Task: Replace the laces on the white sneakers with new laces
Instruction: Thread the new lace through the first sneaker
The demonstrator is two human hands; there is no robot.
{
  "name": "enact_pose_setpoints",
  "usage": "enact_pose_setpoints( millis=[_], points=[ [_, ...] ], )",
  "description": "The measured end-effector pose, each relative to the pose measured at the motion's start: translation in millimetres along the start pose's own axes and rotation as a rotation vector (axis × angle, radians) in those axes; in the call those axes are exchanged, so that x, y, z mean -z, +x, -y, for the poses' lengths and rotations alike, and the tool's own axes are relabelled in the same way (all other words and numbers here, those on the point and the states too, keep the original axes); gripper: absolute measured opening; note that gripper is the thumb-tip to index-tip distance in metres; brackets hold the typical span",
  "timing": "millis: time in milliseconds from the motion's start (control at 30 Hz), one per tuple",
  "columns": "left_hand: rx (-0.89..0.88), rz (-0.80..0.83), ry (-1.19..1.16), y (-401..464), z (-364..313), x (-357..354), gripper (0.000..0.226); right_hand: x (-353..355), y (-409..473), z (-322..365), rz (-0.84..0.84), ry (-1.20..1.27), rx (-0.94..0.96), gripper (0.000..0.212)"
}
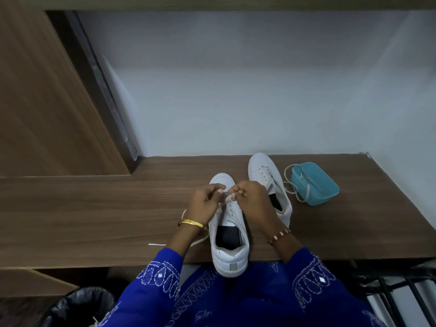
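A white sneaker (228, 244) stands on the wooden desk (94, 208), its heel at the front edge, toe pointing away. My left hand (204, 201) and my right hand (250, 199) meet above its front eyelets, each pinching a piece of the white lace (227, 198) that runs up from the shoe. Another stretch of this lace trails left under my left wrist, its tip (153, 244) lying on the desk. The second white sneaker (266, 175) stands behind and to the right, partly hidden by my right hand.
A teal plastic tub (315, 184) sits at the right of the desk with a cream lace (289, 185) draped over and out of it. A bin with a black liner (77, 305) is on the floor at lower left. A black rack (396, 289) is at lower right.
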State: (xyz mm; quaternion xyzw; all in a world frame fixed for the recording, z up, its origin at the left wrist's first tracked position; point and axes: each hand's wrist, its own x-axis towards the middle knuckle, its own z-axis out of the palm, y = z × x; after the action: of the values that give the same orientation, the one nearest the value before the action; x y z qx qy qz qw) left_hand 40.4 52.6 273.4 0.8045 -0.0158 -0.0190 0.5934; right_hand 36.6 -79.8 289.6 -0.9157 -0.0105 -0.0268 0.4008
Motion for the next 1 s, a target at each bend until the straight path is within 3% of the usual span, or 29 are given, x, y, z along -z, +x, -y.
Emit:
enact_pose_setpoints(
  millis=[233, 733, 900, 1000],
  points=[
    [0.027, 0.053, 0.050, 4, 0, -16, 0.013, 3, 4, -9, -0.075, -0.038, 0.003, 0.003],
    [0.105, 0.051, -0.031, 9, 1, -12, 0.017, -6, 1, -13, -0.081, 0.030, 0.052, 0.008],
    [0.119, 0.036, -0.062, 12, 14, -7, 0.012, -6, 2, -19, -0.103, 0.278, -0.078, 0.010],
    [0.118, -0.042, -0.061, 15, 22, -5, 0.011, -6, 1, -29, -0.086, 0.248, -0.132, 0.016]
  ],
)
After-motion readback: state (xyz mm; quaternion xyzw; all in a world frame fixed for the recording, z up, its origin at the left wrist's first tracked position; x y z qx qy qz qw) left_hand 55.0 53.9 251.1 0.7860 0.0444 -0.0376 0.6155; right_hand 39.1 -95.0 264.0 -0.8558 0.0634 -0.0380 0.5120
